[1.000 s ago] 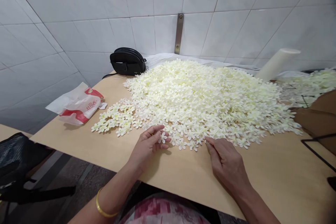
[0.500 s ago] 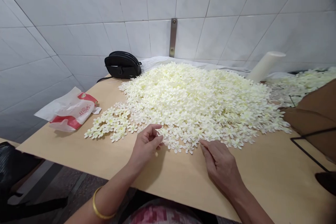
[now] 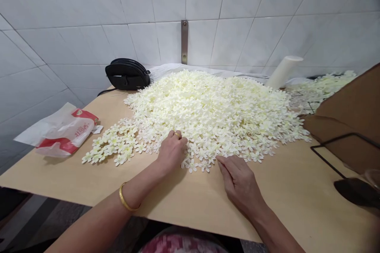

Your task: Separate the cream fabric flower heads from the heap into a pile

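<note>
A big heap of cream-white fabric flowers (image 3: 213, 114) covers the middle of the light wooden table (image 3: 291, 189). My left hand (image 3: 172, 150) lies knuckles-up on the heap's near edge, ring showing, fingers curled down into the flowers; what they grip is hidden. A gold bangle (image 3: 126, 201) sits on that wrist. My right hand (image 3: 237, 180) rests flat on the table, fingers stretched out with their tips at the nearest flowers, holding nothing. A small separate group of flowers (image 3: 113, 146) lies left of my left hand.
A black pouch (image 3: 126, 74) sits at the back left by the tiled wall. A red-and-white plastic bag (image 3: 63, 132) lies at the left edge. A white cylinder (image 3: 282, 72), more flowers (image 3: 320, 85), a cardboard box (image 3: 347, 118) and a black wire frame (image 3: 335, 142) are at the right.
My left hand held one flower up in its fingers, then turned over and moved forward onto the heap's edge. The view shifted left. My right hand stayed at the heap's edge.
</note>
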Motion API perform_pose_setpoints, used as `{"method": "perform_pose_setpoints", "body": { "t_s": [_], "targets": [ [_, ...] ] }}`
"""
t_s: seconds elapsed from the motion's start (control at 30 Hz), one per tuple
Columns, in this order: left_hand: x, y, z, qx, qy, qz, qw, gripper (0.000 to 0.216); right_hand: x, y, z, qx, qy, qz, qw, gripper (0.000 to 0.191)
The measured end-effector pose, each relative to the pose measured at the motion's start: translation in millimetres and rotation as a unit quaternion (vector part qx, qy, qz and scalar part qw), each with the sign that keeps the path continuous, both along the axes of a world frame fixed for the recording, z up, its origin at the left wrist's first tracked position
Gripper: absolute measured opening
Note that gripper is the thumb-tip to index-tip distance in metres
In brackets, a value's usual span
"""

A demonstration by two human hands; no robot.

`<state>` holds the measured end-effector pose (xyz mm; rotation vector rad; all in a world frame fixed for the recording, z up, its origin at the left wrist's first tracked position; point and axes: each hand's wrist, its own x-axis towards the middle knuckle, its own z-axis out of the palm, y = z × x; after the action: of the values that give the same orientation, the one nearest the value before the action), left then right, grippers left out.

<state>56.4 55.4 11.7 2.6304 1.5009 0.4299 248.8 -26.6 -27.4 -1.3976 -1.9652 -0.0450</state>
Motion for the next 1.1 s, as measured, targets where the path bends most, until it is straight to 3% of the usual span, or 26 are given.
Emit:
{"method": "perform_pose_setpoints", "body": {
  "t_s": [0.2,0.57,0.7,0.83,0.97,1.1],
  "targets": [
    [-3.6,4.3,-0.8,-0.017,-0.058,0.006,0.998,0.024,-0.3,-0.2,1.9,-0.001,-0.008,0.001,1.000,0.021],
    [1.2,2.7,-6.4,-0.006,-0.068,-0.011,0.998,0.021,-0.6,0.1,2.2,-0.002,-0.012,-0.005,1.000,0.022],
    [-2.9,6.0,3.3,-0.042,-0.155,-0.001,0.987,0.021,0.7,0.2,0.2,-0.008,-0.013,-0.006,1.000,0.022],
    [-5.7,8.6,18.1,-0.131,-0.284,0.037,0.949,0.017,0.3,0.3,-0.3,-0.005,-0.006,-0.003,1.000,0.021],
    [-0.8,7.2,22.8,-0.194,-0.378,0.054,0.904,0.013,-5.4,-0.3,10.0,0.010,0.090,-0.012,0.996,0.019],
    [14.7,0.1,19.5,-0.121,-0.371,0.000,0.921,0.014,-14.3,4.2,28.0,-0.082,0.275,-0.023,0.958,0.017]
  ]
}}
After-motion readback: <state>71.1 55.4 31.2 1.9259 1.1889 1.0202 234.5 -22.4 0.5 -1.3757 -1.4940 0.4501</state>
